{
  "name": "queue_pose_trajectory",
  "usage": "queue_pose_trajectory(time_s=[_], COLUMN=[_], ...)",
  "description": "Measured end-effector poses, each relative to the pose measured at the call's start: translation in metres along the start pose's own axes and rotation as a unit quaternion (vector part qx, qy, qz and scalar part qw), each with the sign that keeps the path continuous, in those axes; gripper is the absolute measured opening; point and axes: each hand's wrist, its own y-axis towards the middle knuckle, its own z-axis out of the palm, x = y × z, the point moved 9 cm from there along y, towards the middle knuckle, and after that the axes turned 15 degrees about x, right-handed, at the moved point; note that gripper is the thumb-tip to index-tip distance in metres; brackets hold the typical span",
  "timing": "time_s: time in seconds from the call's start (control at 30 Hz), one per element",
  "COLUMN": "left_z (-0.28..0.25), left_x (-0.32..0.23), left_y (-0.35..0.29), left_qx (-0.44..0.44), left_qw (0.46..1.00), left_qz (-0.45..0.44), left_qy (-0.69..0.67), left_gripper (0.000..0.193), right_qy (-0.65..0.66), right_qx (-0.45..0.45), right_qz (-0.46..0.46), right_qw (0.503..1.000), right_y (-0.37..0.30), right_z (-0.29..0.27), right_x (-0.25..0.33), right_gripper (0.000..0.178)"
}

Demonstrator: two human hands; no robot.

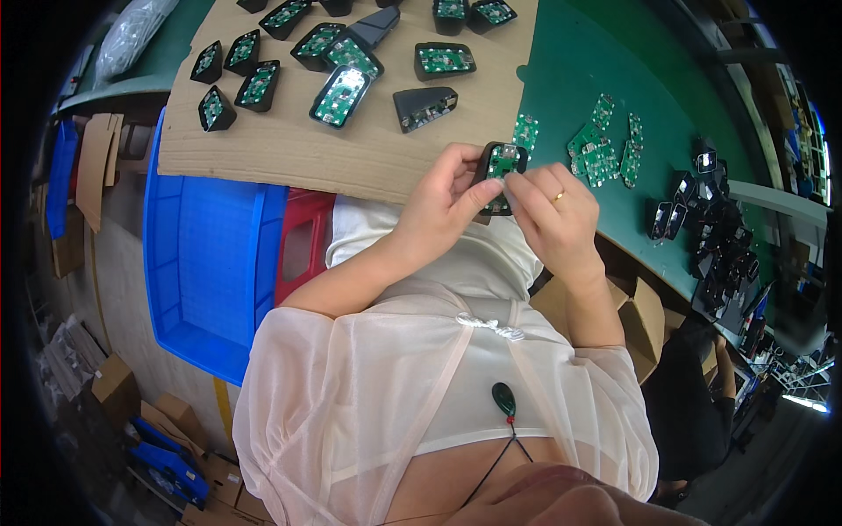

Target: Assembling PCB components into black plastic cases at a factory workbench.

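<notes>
My left hand (445, 203) is closed around a black plastic housing (485, 163) near the cardboard's front right edge, its thumb lying across the front. A green circuit board (506, 161) sits in the housing's open face. Curled at the board's lower right side is my right hand (559, 215), with a ring on one finger. Its thumb and fingertips press together at the board, and they hide part of it. Just beyond my right hand lies a loose green circuit board (525, 130). A dark wedge-shaped housing (426, 109) rests on its side on the cardboard.
Several board-filled black housings (338, 96) stand on the cardboard sheet (289, 149). Loose circuit boards (596, 159) and a heap of black housings (721, 241) lie on the green table (645, 223) at right. A blue bin (206, 254) and red stool (303, 241) are at left. Someone in black (697, 403) is at lower right.
</notes>
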Motion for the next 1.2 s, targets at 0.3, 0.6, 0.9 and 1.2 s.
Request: queue_pose_trajectory(time_s=[0.3, 0.6, 0.9, 1.2], left_z=[0.000, 0.010, -0.013, -0.035], left_x=[-0.010, -0.027, -0.047, -0.049], left_y=[0.003, 0.014, 0.066, 0.076], left_qx=[-0.017, -0.002, -0.044, -0.125], left_qw=[0.999, 0.995, 0.807, 0.639], left_qz=[0.024, 0.069, 0.077, 0.037], left_qy=[-0.023, 0.074, 0.584, 0.758], left_gripper=[0.027, 0.024, 0.020, 0.021], right_qy=[0.593, 0.534, 0.580, 0.104], right_qx=[-0.042, -0.096, -0.139, -0.251], right_qz=[0.214, 0.174, 0.261, 0.400], right_qw=[0.775, 0.822, 0.759, 0.875], right_y=[-0.026, -0.029, -0.051, -0.123], right_z=[0.055, 0.044, 0.038, -0.047], right_x=[-0.033, -0.039, -0.086, -0.173], right_gripper=[0.050, 0.045, 0.038, 0.019])
